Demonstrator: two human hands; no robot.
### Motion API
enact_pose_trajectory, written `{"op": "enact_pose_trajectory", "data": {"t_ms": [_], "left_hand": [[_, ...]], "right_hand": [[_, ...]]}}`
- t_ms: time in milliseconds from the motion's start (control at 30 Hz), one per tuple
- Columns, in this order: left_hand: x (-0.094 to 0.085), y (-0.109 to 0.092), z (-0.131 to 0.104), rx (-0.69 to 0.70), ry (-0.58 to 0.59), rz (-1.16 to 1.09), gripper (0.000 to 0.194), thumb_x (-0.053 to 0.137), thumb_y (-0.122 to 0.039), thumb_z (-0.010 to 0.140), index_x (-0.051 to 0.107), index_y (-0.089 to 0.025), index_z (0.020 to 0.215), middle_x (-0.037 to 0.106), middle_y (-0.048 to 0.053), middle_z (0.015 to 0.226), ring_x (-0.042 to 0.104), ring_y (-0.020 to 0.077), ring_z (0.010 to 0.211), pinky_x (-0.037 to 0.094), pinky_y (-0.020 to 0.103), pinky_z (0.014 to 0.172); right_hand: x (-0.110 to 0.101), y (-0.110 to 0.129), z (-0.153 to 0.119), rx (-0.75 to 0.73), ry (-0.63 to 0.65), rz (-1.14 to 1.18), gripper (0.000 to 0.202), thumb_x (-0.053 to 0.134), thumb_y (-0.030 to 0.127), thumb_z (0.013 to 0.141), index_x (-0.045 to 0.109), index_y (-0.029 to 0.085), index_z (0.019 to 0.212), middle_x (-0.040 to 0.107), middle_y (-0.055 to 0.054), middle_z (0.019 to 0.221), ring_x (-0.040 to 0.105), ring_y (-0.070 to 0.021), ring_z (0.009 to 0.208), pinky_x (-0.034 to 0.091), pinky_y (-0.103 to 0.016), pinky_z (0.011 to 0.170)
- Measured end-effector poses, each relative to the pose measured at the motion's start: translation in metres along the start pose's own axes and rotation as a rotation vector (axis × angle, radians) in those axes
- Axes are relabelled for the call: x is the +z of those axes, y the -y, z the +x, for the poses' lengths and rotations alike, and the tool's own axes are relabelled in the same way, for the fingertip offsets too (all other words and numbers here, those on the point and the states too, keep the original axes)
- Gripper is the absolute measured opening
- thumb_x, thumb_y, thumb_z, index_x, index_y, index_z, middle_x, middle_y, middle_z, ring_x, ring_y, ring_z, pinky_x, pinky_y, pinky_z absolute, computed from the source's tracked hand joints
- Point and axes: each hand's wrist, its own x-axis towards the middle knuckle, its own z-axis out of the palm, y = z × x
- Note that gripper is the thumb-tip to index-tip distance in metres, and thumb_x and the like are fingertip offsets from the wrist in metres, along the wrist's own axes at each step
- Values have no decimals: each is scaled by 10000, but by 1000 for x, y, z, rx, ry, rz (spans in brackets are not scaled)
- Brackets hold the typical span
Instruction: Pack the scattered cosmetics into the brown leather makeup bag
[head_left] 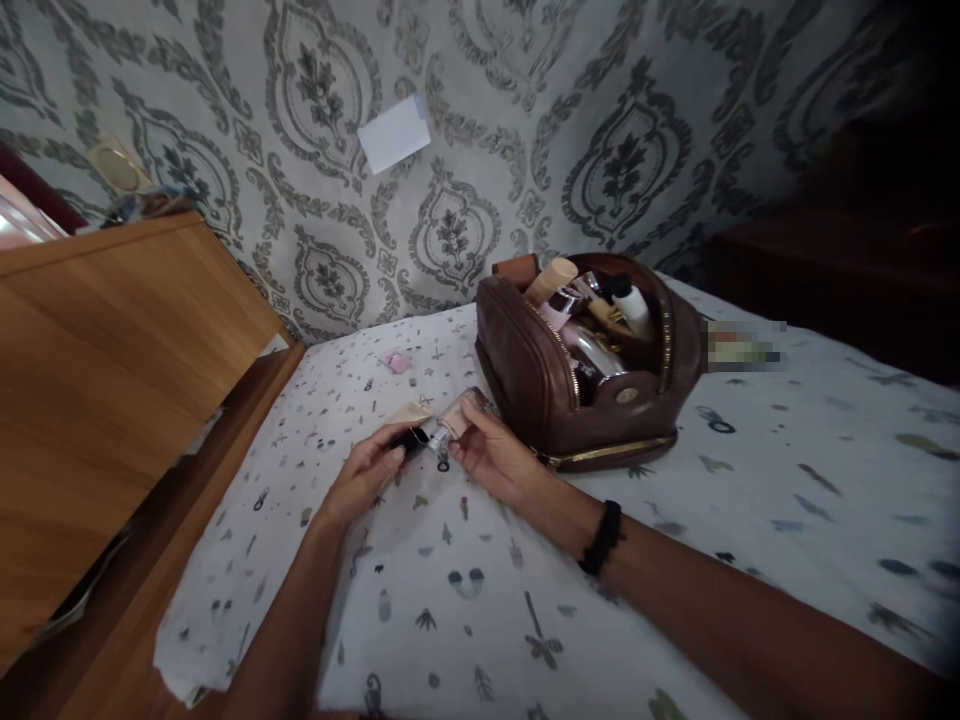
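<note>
My left hand [361, 474] is closed on a small black piece [411, 439], which looks like a cap, and a flat cream piece [411, 412] shows just above it. Between the thumb and fingers of my right hand [486, 455] is a small rose-beige item [456, 412] with a clear end [439, 438]. The two hands are close together, and the held things nearly meet; whether they touch I cannot tell. Right beside my right hand stands a brown cosmetics bag [517, 355], unzipped, with several bottles and tubes inside, among them a white bottle with a black cap [632, 308].
A small pink item [397, 361] lies on the patterned sheet [465, 630] beyond my hands. To the left stands a wooden panel [127, 360]. Patterned wallpaper with a white switch-like plate [394, 134] rises behind. Dark furniture [832, 280] is at the right.
</note>
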Motion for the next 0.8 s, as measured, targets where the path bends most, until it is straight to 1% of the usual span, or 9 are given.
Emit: {"op": "enact_pose_trajectory", "data": {"t_ms": [67,167,300,367,433,533,633,700,800], "left_hand": [[-1,5,0,-6,-11,-4,400,592,-383,887,606,-195,1240,617,89,1202,576,170,897,437,235,687],[-1,12,0,-37,-34,-40,406,585,-414,890,612,-169,1212,663,91,1056,583,155,805,439,238,659],[7,11,2,-91,-69,-133,413,572,-474,882,627,-137,1112,689,79,901,609,140,685,459,233,588],[11,8,4,-119,-110,-176,434,590,-519,851,630,-129,1038,686,61,791,615,135,603,460,224,519],[13,6,6,-146,-193,-200,452,643,-543,794,623,-134,984,678,39,731,620,133,545,469,218,471],[14,6,8,-178,-307,-220,485,707,-560,718,613,-141,944,685,30,741,647,141,544,519,232,475],[15,7,8,-200,-352,-245,491,719,-552,710,619,-133,945,699,49,787,672,147,587,566,249,535],[15,6,7,-190,-346,-264,458,729,-503,727,633,-125,967,704,66,865,686,146,638,585,253,596],[15,1,6,-148,-312,-281,399,770,-381,722,650,-131,1009,691,67,993,693,136,726,588,241,695]], "right_hand": [[-1,0,2,2,-28,25,322,856,276,604,610,231,806,671,73,725,608,-80,640,486,-171,526],[-1,0,3,-12,-29,21,336,860,287,594,605,223,803,666,68,716,606,-81,635,497,-176,542],[2,-1,-1,-62,6,-50,357,851,309,604,578,236,821,652,68,729,604,-89,635,506,-187,543],[4,-2,-4,-98,42,-93,361,832,345,628,557,245,839,643,65,743,609,-101,647,522,-210,554],[6,-3,-7,-127,89,-132,364,811,381,651,541,250,857,643,54,772,629,-120,691,548,-248,603],[7,-5,-11,-137,139,-170,384,802,385,661,533,254,903,656,37,854,655,-142,780,562,-310,719],[4,-6,-11,-133,130,-204,393,804,378,657,531,249,908,652,37,879,658,-142,805,550,-331,765],[2,-5,-9,-148,98,-232,389,812,379,642,523,234,859,640,42,855,648,-135,798,544,-316,747],[0,-4,-6,-173,67,-305,401,823,384,614,499,210,774,622,39,817,628,-126,786,526,-255,659]]}}
